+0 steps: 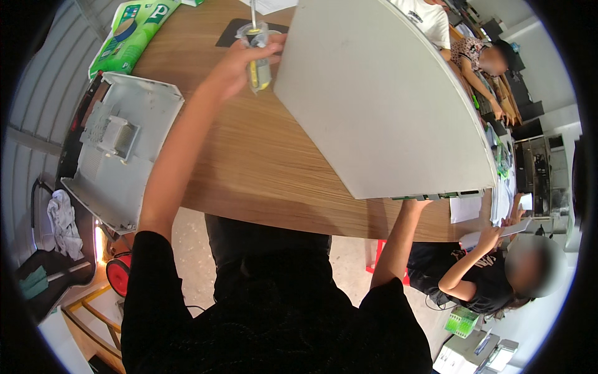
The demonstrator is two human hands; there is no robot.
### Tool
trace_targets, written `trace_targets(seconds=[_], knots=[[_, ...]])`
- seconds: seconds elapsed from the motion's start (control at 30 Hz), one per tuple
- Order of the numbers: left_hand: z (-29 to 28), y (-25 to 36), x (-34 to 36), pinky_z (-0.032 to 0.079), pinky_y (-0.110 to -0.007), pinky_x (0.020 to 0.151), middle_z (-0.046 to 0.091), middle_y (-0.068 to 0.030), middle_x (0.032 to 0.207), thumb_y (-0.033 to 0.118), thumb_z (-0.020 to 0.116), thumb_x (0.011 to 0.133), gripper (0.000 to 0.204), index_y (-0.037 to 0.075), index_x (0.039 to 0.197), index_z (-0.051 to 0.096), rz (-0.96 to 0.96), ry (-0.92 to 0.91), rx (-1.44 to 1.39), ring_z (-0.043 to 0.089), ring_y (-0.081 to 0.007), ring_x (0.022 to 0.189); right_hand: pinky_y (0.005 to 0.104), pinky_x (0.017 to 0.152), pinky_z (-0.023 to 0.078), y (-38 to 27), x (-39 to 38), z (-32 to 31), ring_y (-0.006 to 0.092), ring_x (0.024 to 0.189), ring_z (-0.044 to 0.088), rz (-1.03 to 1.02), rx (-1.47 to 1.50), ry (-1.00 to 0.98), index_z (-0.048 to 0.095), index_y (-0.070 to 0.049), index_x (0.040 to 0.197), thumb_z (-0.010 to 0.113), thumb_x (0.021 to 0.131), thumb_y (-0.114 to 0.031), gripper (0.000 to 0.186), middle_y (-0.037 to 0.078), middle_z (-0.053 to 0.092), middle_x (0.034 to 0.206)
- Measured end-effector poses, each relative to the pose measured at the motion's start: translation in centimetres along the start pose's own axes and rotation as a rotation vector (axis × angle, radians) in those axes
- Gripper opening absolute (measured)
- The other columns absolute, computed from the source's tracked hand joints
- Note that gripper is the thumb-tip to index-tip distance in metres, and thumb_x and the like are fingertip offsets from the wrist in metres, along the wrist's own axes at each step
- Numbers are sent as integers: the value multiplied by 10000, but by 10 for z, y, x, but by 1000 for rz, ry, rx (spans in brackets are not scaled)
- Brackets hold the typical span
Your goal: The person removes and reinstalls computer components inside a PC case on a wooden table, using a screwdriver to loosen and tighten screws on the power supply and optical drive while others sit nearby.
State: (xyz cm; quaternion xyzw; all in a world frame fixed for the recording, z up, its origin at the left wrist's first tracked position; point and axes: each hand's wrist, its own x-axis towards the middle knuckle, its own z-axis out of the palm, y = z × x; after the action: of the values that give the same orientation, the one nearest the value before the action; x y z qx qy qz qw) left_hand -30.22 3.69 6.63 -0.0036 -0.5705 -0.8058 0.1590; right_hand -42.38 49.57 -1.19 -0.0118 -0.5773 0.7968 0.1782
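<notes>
A large pale grey metal case (380,100), like a computer tower, stands tilted on the table with its broad flat side toward me. My left hand (240,62) is closed around a screwdriver (259,73) with a yellow and clear handle, its thin shaft pointing away from me. Some fingertips of that hand reach close to the case's left edge; I cannot tell if they touch it. At the case's near right lower edge, beside a strip of green circuit board (458,195), is my right hand (416,204). Its fingers are hidden behind the case.
An opened grey metal cover (118,168) lies at the table's left edge, below a green plastic bag (134,34). Behind the case's far left side is a dark flat pad (232,32). A person holding papers (489,240) sits at the right; others work beyond the case.
</notes>
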Motion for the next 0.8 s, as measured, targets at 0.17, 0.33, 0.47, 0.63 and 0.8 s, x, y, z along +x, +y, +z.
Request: trace_targets(seconds=[0.17, 0.33, 0.47, 0.63, 0.8], knots=[[-15, -14, 6, 381, -416, 1104, 586, -138, 1311, 147, 669, 895, 413, -51, 1241, 563, 2, 26, -20, 545, -248, 1227, 429, 827, 541, 14, -1, 5, 251, 846, 626, 7, 30, 12, 571, 43, 1001, 585, 942, -323, 371, 155, 623, 896], [-15, -20, 3, 327, -439, 1151, 474, -178, 1433, 95, 639, 907, 436, -72, 1287, 506, 7, -24, -122, 472, -279, 1321, 423, 830, 539, 22, -8, 5, 250, 868, 624, 16, 57, 39, 564, 37, 1034, 582, 945, -309, 358, 149, 621, 928], [-6, -15, 0, 277, -445, 1182, 364, -188, 1516, 66, 609, 918, 498, -93, 1352, 422, 17, -56, -84, 398, -285, 1386, 418, 832, 537, 24, -10, 2, 249, 885, 623, 26, 66, 57, 559, 33, 1061, 580, 948, -298, 350, 144, 620, 953], [-4, -15, -4, 272, -409, 1190, 351, -183, 1524, 44, 592, 922, 558, -102, 1403, 350, 38, -70, -60, 392, -275, 1388, 412, 835, 535, 29, -15, 2, 248, 907, 622, 46, 70, 56, 552, 28, 1093, 577, 951, -284, 343, 137, 618, 985], [-3, -20, 7, 322, -371, 1165, 346, -172, 1529, 55, 621, 918, 228, -9, 1126, 552, 67, -56, -165, 442, -271, 1342, 406, 838, 533, 33, -21, 0, 248, 929, 621, 68, 68, 55, 545, 22, 1126, 574, 954, -270, 340, 131, 616, 1017]])
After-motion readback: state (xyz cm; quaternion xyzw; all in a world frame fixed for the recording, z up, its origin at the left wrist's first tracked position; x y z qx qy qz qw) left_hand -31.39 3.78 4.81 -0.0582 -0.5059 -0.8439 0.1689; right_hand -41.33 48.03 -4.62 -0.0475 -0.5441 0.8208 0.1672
